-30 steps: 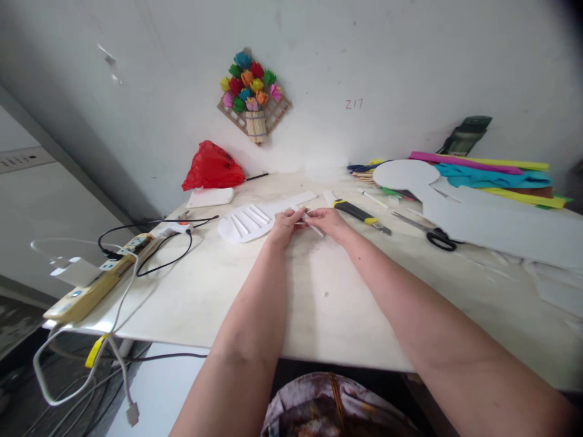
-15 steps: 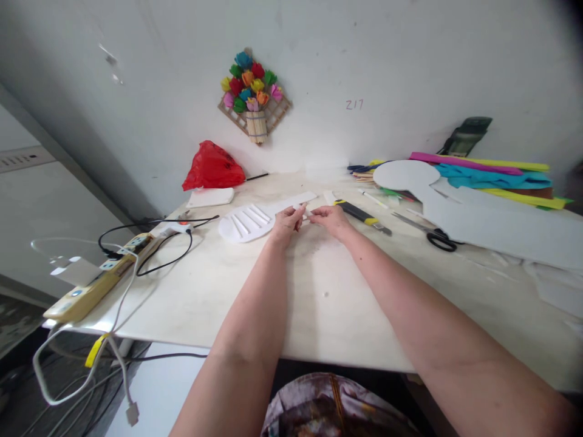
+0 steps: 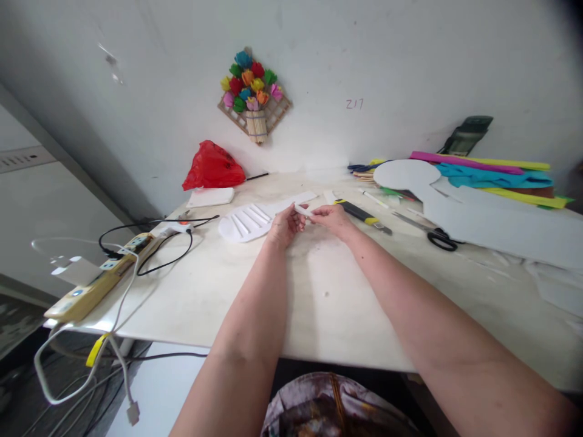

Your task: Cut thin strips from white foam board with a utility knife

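Between my two hands is a small white strip point(image 3: 302, 210), held just above the table. My left hand point(image 3: 286, 226) grips its left end, fingers curled. The fingertips of my right hand point(image 3: 330, 217) pinch its other end. Left of my hands lies a white disc point(image 3: 231, 235) with several narrow white strips point(image 3: 248, 220) standing across it in a row. A longer flat white piece point(image 3: 298, 199) lies behind my left hand. Just right of my right hand rests a black and yellow utility knife point(image 3: 357, 212), its blade end pointing right.
Black-handled scissors point(image 3: 441, 239) and large white board pieces point(image 3: 496, 221) lie on the right, with coloured sheets point(image 3: 496, 176) behind. A red plastic bag point(image 3: 213, 167) stands at the back left. A power strip point(image 3: 86, 291) with cables lines the left table edge.
The white strip has turned up between my hands and now shows more clearly. My left hand has rolled slightly, its fingers opening more toward the strip. Everything on the table stays put.
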Demonstrator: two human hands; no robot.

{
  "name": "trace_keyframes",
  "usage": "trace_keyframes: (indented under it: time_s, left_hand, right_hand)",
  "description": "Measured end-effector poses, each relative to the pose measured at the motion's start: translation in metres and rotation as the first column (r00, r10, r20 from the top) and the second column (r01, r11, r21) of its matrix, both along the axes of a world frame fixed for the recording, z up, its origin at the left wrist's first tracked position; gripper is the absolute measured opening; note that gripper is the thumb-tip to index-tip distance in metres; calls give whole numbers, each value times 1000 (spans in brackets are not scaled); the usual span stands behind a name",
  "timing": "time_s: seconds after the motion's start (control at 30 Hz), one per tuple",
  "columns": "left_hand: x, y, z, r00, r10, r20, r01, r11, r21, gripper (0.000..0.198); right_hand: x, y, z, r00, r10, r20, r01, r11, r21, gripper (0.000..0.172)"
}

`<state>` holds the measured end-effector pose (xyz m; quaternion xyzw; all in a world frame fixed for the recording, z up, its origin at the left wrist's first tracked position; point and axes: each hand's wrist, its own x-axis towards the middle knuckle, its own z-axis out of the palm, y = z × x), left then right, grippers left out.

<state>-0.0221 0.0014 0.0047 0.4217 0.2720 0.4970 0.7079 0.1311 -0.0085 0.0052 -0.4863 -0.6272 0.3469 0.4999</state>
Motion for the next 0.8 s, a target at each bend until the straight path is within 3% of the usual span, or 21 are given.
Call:
trace_keyframes:
  time_s: [0.33, 0.57, 0.63, 0.7, 0.8]
  left_hand:
    - [-1, -3, 3, 999, 5, -39, -6, 999, -43, 33]
    - [1, -2, 3, 992, 33, -119, -39, 998, -42, 39]
    - [2, 1, 3, 972, 113, -205, -117, 993, -8, 48]
    - [2, 5, 4, 908, 279, -314, -266, 960, 85, 52]
    - [2, 7, 7, 674, 583, -454, -437, 810, 391, 40]
  right_hand:
    - [1, 0, -2, 1000, 2, 29, -3, 1000, 18, 16]
    - [6, 9, -8, 981, -31, 189, 21, 998, 53, 18]
    - [8, 9, -6, 968, -59, 244, 51, 998, 40, 18]
    - [9, 9, -3, 946, -83, 314, 83, 996, 15, 19]
    - [12, 7, 1, 891, -113, 441, 126, 992, -1, 20]
